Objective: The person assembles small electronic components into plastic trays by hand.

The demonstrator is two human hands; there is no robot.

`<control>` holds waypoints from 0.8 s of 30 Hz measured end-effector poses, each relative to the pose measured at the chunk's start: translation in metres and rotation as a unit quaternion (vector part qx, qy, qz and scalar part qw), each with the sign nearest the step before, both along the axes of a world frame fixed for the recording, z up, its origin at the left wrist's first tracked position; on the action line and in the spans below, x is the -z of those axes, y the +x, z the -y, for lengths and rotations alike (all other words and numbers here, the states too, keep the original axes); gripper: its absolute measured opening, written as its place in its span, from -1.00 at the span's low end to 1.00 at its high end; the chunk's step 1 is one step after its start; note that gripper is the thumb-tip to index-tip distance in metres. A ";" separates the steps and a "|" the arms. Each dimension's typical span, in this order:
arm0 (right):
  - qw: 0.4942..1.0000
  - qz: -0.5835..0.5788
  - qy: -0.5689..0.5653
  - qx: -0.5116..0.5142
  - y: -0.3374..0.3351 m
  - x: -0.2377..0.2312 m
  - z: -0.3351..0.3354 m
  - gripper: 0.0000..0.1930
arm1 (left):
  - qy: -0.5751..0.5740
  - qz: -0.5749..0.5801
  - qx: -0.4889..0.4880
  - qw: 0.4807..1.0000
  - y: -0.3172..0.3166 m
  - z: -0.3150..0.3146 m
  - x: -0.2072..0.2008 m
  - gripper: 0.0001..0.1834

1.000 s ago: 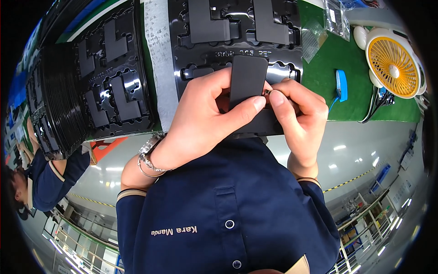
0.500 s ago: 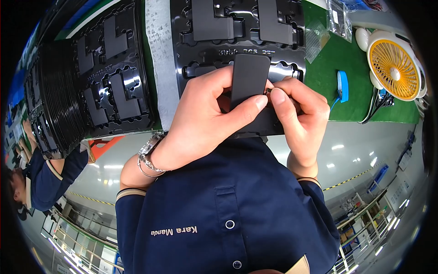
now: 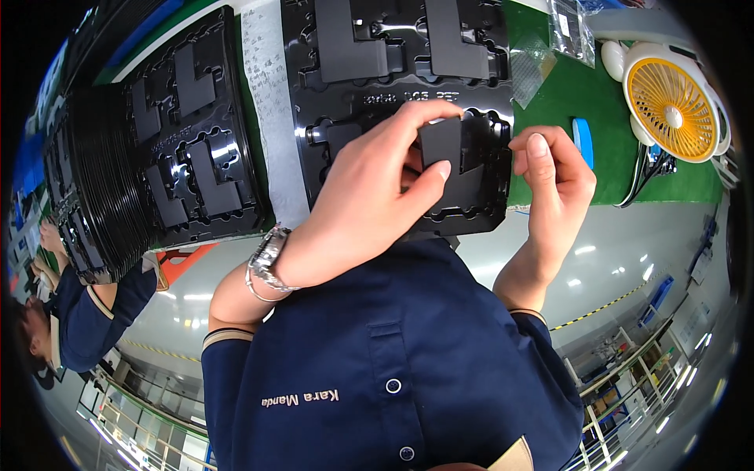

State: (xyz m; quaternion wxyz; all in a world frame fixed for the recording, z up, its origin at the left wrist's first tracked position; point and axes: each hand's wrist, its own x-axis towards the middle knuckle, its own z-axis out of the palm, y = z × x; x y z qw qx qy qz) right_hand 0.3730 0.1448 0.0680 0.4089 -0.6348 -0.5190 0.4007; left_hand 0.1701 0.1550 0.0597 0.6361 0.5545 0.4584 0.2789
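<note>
Apart, the left hand (image 3: 369, 184) clasps one black piece (image 3: 441, 143) at one tray (image 3: 338, 98), the right hand (image 3: 556, 177) curled, contents unclear.

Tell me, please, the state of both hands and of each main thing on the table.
Left hand: closed on the flat black piece.
Flat black piece: held at the front black tray; seating unclear.
Right hand: curled, apart from this piece; grip unclear.
Front black tray: other black pieces in two far pockets.
Left black trays: stacked.
Desk fan: whether running, cannot tell.
Blue band: partly hidden by the right hand.
</note>
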 end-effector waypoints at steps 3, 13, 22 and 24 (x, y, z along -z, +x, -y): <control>1.000 -0.013 0.004 0.013 0.004 -0.001 0.001 -0.78 | 0.192 -0.121 -0.021 0.974 0.017 0.004 0.012 -0.51; 0.996 0.070 0.059 0.001 0.006 0.022 0.000 -0.85 | 0.376 -0.413 -0.060 0.828 -0.018 -0.001 0.008 -0.32; 0.992 0.074 0.100 0.034 -0.006 0.048 0.000 -0.87 | 0.303 -0.417 -0.152 0.843 -0.052 0.015 0.023 -0.42; 0.993 0.057 0.097 0.036 -0.006 0.046 0.003 -0.83 | 0.303 -0.361 -0.180 0.864 -0.051 0.020 0.015 -0.31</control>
